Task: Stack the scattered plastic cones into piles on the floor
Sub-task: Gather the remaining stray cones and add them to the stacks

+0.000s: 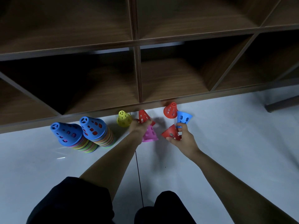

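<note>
Beside shelf unit (171,78) base, left hand (138,127) grips upright red cone (143,117) above pink cone (150,135), likely to nest them. Right hand (184,140) fingers clasp tilted red cone (169,132) plus blue cone (183,118), gathered for stacking. Yellow cone (123,119) loose on floor (226,143); tall piles (95,136) at left.

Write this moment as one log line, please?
left hand: grips red cone | right hand: grips tilted red cone | piles: two
</note>
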